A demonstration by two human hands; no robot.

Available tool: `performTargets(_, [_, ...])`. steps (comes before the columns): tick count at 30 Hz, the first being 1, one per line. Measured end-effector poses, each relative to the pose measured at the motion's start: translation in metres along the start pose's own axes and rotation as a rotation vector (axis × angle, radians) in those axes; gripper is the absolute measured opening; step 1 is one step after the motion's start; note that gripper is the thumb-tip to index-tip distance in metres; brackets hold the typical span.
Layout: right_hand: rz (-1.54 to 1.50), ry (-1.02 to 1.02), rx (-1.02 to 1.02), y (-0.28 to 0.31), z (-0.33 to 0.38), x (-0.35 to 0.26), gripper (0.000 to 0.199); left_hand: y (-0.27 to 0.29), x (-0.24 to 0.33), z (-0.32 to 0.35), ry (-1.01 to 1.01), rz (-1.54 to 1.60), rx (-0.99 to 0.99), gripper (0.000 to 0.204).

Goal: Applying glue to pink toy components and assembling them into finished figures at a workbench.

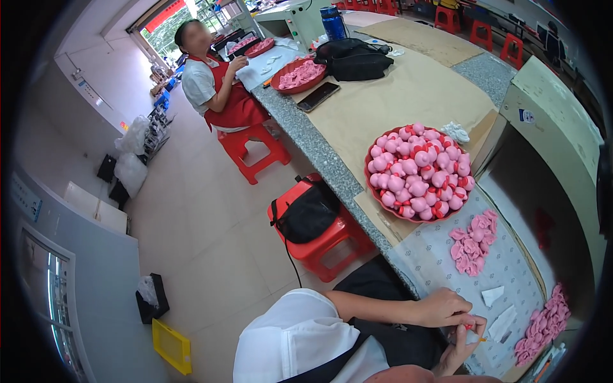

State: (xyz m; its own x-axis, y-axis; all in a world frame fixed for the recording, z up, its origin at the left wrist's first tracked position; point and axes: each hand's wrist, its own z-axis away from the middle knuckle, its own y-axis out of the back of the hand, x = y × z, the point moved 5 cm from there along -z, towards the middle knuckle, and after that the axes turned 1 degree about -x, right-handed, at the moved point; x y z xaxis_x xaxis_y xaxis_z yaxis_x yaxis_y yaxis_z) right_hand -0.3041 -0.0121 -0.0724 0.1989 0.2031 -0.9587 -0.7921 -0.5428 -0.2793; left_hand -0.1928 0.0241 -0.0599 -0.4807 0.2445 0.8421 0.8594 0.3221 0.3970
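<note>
Brightness: even, bright daylight indoors; colours saturated.
Light source: open doorway [167, 25] at upper left of the frame, overexposed, greenery outside washed pale.
Glare: soft sheen on the floor tiles [211, 210] below the doorway.
Shadows: soft, short; darkest under the red stool [322, 246] and in the cabinet recess at right.
Distortion: strong fisheye; counter edge [319, 153] bows, black vignette around the rim.
Focus: centre sharp; a person's face at upper left blurred; edges smeared.

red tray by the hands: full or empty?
Full. The red tray on the counter is heaped above its rim with pink toy figures; more lie loose on the patterned cloth beside it.
</note>
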Motion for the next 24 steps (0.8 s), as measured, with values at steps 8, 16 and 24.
performTargets(8, [0.042,0.019,-0.010,0.004,-0.003,0.003,0.023,0.002,0.001,-0.002,0.015,0.014,0.022,0.030])
performTargets(16, [-0.009,0.008,-0.086,-0.011,-0.005,0.009,0.021,0.015,0.005,0.008,0.038,-0.053,0.092,0.030])
performTargets(24, [-0.065,-0.025,-0.171,-0.017,0.002,0.008,0.020,0.015,0.012,0.020,0.098,-0.073,0.166,0.029])
